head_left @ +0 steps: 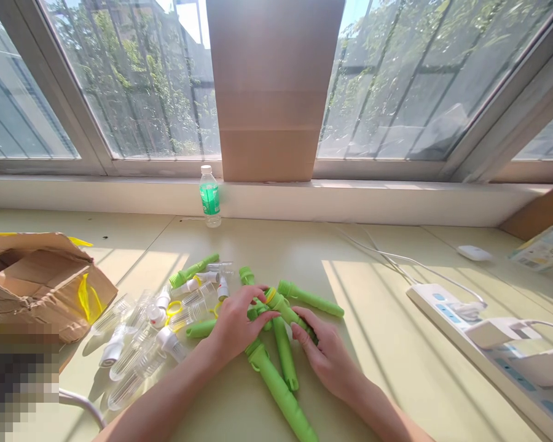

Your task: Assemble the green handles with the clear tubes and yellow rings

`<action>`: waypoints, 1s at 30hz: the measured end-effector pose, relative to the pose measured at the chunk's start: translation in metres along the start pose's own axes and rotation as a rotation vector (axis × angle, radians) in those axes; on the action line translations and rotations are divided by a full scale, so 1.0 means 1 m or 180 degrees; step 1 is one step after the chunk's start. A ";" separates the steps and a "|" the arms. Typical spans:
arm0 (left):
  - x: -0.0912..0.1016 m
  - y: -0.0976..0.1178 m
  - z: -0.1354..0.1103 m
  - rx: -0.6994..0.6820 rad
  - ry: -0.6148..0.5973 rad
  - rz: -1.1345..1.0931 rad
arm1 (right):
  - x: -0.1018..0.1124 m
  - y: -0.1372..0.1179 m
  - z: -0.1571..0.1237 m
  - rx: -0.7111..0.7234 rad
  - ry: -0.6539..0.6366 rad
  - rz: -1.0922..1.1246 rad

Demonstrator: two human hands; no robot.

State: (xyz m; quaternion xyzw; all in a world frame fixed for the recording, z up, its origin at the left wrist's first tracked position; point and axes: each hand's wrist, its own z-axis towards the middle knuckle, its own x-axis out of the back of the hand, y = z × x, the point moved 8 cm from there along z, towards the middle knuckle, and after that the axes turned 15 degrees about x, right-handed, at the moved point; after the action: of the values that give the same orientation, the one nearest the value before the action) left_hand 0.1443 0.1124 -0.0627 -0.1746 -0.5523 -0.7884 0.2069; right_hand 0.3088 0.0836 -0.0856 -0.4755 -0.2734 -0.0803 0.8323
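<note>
Several green plastic tubes lie in a loose pile on the pale table. My right hand grips one green tube by its lower part. My left hand pinches that same tube near its top, where a yellow ring sits. To the left of my hands lie several clear plastic tubes with white caps and loose yellow rings.
An open cardboard box with yellow bags stands at the left. A water bottle stands by the window sill, under a cardboard sheet. A white power strip with plugs and cables lies at the right.
</note>
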 end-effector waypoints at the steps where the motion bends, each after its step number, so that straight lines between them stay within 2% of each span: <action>1: 0.000 0.000 0.000 -0.0012 -0.0009 -0.0001 | -0.001 0.000 0.000 -0.0005 -0.0017 -0.0018; 15: -0.001 -0.001 0.004 0.0172 -0.0222 -0.0013 | -0.008 0.006 -0.004 -0.0328 -0.0078 0.0697; 30: -0.001 0.000 0.003 0.0112 -0.0144 -0.0074 | -0.007 0.010 -0.005 -0.0383 -0.0053 0.0777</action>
State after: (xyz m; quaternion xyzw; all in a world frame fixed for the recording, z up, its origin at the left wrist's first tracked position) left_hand 0.1446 0.1151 -0.0624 -0.1823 -0.5726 -0.7768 0.1883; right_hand 0.3084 0.0835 -0.0987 -0.5549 -0.2151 0.0092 0.8036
